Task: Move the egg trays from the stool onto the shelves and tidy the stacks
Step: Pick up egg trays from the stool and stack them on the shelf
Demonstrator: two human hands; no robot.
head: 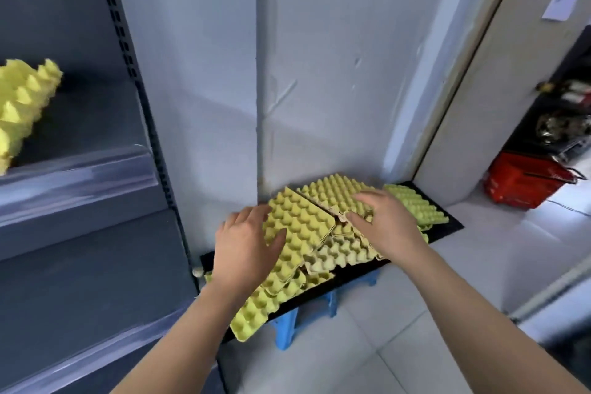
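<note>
**Two bare hands on a loose pile of egg trays on a low stool**

Seen from the person's head, looking down. A blue stool (284,328) stands on the tiled floor against a pale wall (335,73). It carries a black board (449,225), and a jumble of yellow-green egg trays (335,253) covers most of the board, overlapping at odd angles. One tray hangs over the board's near left corner. A tilted tray (300,224) lies on top at the left side of the pile.

The left hand (246,243) rests against the left edge of that tilted tray, fingers spread and loosely extended, thumb lying on its top. The right hand (383,221) lies flat over the middle trays, fingers straight and apart, gripping nothing.

At the left edge of the view, a grey shelf (80,166) holds a tilted stack of yellow trays (25,105). A red basket (524,182) sits on the floor at the right.
</note>
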